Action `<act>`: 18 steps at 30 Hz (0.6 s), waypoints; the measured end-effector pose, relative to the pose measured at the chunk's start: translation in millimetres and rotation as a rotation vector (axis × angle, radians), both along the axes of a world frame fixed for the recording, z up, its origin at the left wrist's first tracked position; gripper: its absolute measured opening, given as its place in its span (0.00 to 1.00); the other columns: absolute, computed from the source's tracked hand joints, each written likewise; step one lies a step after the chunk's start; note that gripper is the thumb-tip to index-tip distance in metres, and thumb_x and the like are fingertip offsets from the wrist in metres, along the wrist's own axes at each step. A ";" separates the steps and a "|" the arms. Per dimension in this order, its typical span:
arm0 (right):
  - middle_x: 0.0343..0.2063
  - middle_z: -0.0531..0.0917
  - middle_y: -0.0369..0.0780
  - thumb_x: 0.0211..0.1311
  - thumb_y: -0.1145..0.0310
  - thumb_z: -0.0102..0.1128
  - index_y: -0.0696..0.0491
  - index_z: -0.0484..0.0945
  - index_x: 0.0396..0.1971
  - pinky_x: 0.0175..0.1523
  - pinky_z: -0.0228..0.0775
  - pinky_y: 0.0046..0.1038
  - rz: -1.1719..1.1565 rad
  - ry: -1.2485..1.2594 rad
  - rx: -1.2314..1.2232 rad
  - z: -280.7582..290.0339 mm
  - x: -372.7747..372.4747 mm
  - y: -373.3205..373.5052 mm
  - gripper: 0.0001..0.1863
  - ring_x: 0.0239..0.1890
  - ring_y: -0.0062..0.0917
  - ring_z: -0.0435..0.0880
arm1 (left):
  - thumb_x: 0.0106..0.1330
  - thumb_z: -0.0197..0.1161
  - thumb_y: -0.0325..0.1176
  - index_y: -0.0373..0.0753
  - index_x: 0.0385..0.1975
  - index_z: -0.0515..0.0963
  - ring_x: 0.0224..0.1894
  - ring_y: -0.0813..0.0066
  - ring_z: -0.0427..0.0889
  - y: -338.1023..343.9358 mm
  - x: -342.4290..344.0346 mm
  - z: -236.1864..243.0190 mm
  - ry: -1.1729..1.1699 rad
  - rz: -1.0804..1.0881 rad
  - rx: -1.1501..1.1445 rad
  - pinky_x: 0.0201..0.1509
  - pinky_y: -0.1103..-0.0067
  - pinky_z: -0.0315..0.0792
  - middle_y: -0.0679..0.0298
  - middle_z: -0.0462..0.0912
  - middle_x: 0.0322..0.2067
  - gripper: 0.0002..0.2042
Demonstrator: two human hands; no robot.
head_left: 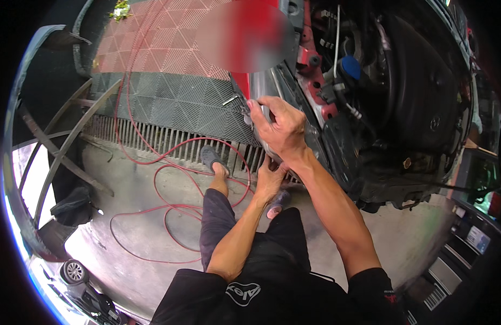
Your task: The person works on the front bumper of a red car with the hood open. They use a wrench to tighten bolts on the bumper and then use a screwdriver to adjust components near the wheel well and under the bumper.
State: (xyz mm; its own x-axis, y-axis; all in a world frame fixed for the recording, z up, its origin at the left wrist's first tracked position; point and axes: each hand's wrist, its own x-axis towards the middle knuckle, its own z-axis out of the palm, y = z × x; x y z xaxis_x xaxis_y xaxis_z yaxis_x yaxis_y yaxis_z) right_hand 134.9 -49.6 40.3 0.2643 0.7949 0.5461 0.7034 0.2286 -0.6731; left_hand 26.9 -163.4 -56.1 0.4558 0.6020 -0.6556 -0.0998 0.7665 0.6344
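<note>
At the front corner of a red car, what looks like a headlight (270, 85) sits beside the red bodywork. My right hand (283, 129) is closed round its near end, the fingers curled and the thumb side toward the left. My left hand (270, 177) reaches up from below against the underside of the same part. Its fingertips are partly hidden there, so its grip cannot be made out. Just left of my right hand a small dark bracket (244, 107) and a short metal piece (229, 99) stick out.
The engine bay (423, 92) lies open at the right, with a blue cap (350, 67). A red hose (158, 187) loops across the concrete floor. A drain grate (153, 135) borders tiled matting (174, 103). A removed bumper (23, 108) and crossed stand bars (71, 132) stand at the left.
</note>
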 end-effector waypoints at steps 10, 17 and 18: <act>0.18 0.79 0.38 0.57 0.76 0.71 0.55 0.82 0.28 0.22 0.64 0.27 -0.086 -0.202 -0.157 -4.0 -11.5 53.1 0.05 0.15 0.24 0.74 | 0.46 0.82 0.55 0.22 0.69 0.57 0.58 0.52 0.82 31.5 -20.1 -15.3 0.153 -0.520 -0.060 0.62 0.67 0.73 0.41 0.82 0.53 0.58; 0.20 0.79 0.37 0.67 0.73 0.65 0.59 0.79 0.32 0.25 0.65 0.23 -0.157 -0.234 -0.265 -12.5 -16.6 46.6 0.05 0.18 0.19 0.73 | 0.43 0.81 0.60 0.16 0.68 0.54 0.63 0.45 0.78 84.9 -41.1 27.5 0.184 -0.650 0.025 0.66 0.64 0.70 0.34 0.78 0.57 0.63; 0.20 0.79 0.37 0.68 0.73 0.65 0.59 0.79 0.32 0.25 0.66 0.23 -0.166 -0.239 -0.249 -14.6 -17.2 49.0 0.06 0.18 0.19 0.74 | 0.44 0.80 0.61 0.17 0.68 0.56 0.63 0.43 0.77 88.3 -42.9 29.2 0.175 -0.638 0.015 0.67 0.64 0.70 0.34 0.77 0.57 0.62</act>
State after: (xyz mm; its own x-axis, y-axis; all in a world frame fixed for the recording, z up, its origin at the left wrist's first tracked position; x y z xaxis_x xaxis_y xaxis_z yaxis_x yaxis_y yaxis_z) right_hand 117.6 -0.6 25.7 0.2892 0.8679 0.4038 0.8610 -0.0515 -0.5060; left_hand -16.0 -75.1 -27.0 0.6138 0.2585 -0.7459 0.4763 0.6323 0.6110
